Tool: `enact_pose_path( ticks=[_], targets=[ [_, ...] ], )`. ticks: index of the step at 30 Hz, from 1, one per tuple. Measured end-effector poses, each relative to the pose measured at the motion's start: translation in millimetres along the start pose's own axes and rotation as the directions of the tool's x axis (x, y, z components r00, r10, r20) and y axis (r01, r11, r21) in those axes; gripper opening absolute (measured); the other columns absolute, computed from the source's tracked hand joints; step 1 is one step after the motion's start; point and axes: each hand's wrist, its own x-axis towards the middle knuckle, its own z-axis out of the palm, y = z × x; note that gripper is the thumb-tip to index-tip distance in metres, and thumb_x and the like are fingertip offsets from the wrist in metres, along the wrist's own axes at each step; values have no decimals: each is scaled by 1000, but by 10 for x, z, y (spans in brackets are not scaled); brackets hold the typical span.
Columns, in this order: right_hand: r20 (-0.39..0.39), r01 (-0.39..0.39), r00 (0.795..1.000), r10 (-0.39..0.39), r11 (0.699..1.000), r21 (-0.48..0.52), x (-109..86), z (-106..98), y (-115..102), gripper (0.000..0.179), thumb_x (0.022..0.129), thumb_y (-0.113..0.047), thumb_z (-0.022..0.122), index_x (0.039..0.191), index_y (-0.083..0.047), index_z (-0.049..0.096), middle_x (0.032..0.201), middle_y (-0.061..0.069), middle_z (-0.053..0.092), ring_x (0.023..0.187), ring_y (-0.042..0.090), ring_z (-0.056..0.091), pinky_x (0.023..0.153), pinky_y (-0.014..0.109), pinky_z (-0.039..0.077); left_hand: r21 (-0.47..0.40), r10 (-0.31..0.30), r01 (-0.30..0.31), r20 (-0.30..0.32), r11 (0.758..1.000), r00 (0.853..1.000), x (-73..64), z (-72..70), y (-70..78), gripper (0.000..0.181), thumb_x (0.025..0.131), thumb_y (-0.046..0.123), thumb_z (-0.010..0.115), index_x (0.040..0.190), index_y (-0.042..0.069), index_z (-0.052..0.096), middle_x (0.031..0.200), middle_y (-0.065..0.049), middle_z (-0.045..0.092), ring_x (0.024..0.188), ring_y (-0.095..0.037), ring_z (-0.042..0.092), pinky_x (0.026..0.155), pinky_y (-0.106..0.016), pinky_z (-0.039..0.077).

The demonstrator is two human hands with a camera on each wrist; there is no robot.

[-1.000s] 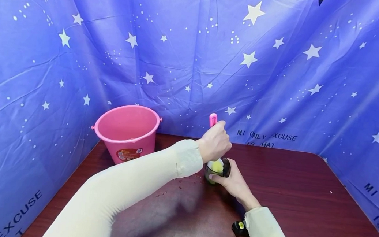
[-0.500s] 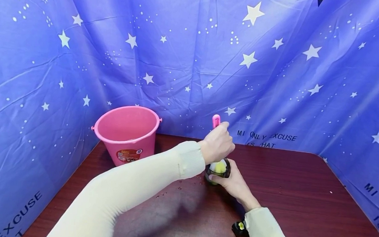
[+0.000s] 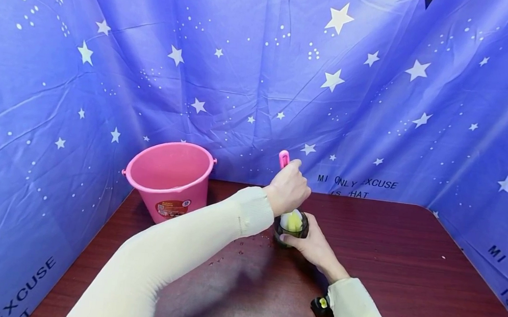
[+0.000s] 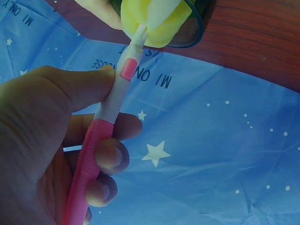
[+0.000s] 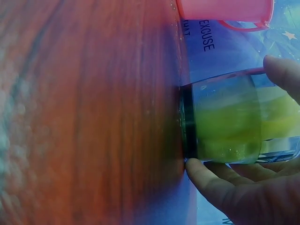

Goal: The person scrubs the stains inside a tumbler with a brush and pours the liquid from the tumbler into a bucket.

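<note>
My left hand (image 3: 288, 188) grips the pink and white handle of a sponge cup brush (image 4: 93, 145), thumb along the white part. Its yellow and white sponge head (image 3: 293, 221) sits inside a dark see-through glass cup (image 5: 227, 124), showing at the mouth. With my right hand (image 3: 316, 244), I hold the cup around its side, thumb at the near side. In the right wrist view, the cup's base is at the tabletop and the sponge shows yellow-green through the wall. My left hand hides part of the brush in the head view.
A pink bucket (image 3: 169, 166) with a round label stands at the back left of the dark red wooden table (image 3: 380, 255). Small water drops (image 3: 240, 252) lie left of the cup. A blue starry curtain (image 3: 242, 69) hangs around the table. A black device (image 3: 320, 306) sits at my right wrist.
My left hand shifts slightly right, then back left, with the brush, and the sponge head moves in the cup. My right hand and the cup stay almost in place.
</note>
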Motion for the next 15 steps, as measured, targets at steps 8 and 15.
enact_pose_path(
  ticks=[8,15],
  targets=[
    [-6,0,1000,0,1000,7,-8,6,-5,81,71,-24,84,133,-6,35,125,13,49,108,26,51,96,41,38,-3,-9,9,33,1000,999,-12,16,-18,17,93,31,50,101,31,65,90,10,67,72,-10,54,81,-36,30],
    [-5,-10,1000,10,1000,-1,-15,8,-18,80,71,-23,84,132,-7,35,124,12,50,108,26,52,95,40,39,-16,-23,24,51,1000,998,-46,36,-39,16,93,31,51,100,31,65,87,9,66,70,-10,53,79,-36,30]
  ],
)
